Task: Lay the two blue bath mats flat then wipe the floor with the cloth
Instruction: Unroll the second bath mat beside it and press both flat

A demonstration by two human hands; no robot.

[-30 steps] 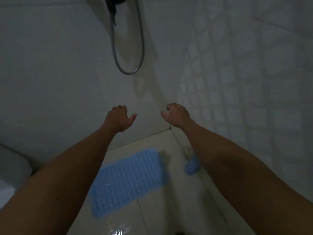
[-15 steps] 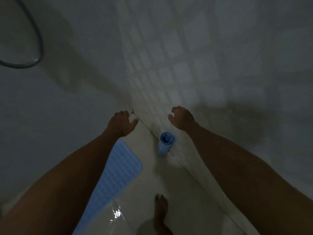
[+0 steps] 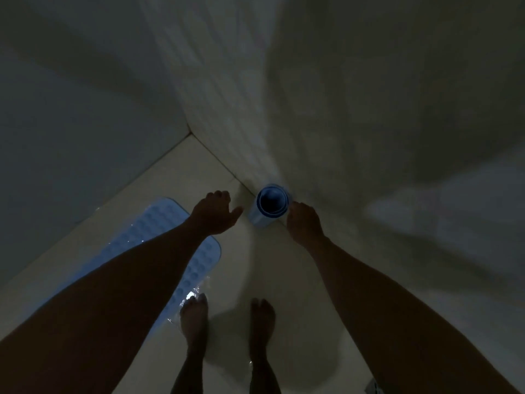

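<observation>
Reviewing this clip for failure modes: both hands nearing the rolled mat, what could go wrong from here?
1. The rolled blue rubber mat stands on end against the tiled wall; a nudge from the right hand could topple it.
2. Glare beside the flat blue bubbled mat suggests a wet white floor; the bare feet could slip.
3. The left hand is open, so any grip may be one-handed.

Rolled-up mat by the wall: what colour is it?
Blue; the rolled-up mat shows best in the head view.

Two blue mats (image 3: 199, 260) (image 3: 271, 207), two hands (image 3: 214, 214) (image 3: 304, 223), two feet (image 3: 194, 317) (image 3: 262, 319).
</observation>
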